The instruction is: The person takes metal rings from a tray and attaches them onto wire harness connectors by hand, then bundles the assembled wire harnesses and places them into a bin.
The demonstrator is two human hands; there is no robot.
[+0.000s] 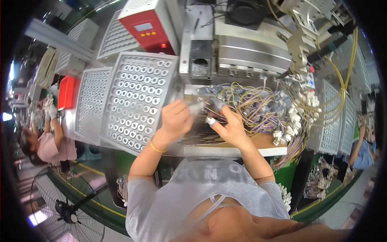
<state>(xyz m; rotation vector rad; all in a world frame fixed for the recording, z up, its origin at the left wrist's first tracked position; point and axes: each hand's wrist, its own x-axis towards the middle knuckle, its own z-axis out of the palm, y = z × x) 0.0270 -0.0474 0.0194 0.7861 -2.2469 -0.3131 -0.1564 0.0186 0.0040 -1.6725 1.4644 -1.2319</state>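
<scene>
My left hand (177,117) is curled closed above the front of the bench, beside a tray of round parts. Its fingertips are smeared by motion, and what they pinch, if anything, cannot be made out. A yellow band circles that wrist. Facing it, my right hand (231,127) has its thumb and forefinger apart, with a white cover on the thumb tip. Something greyish covers or touches the forefinger tip. Just beyond and right of this hand lies a tangled heap of yellow and purple wires (250,107) with white connectors (292,125).
A grey tray (117,72) of ring-shaped parts leans at left, another tray (93,72) beside it. Behind stand a red-fronted control box (147,30) and a metal fixture (254,52). More trays (331,117) stand at right. A fan (66,209) and a co-worker (54,147) are at left.
</scene>
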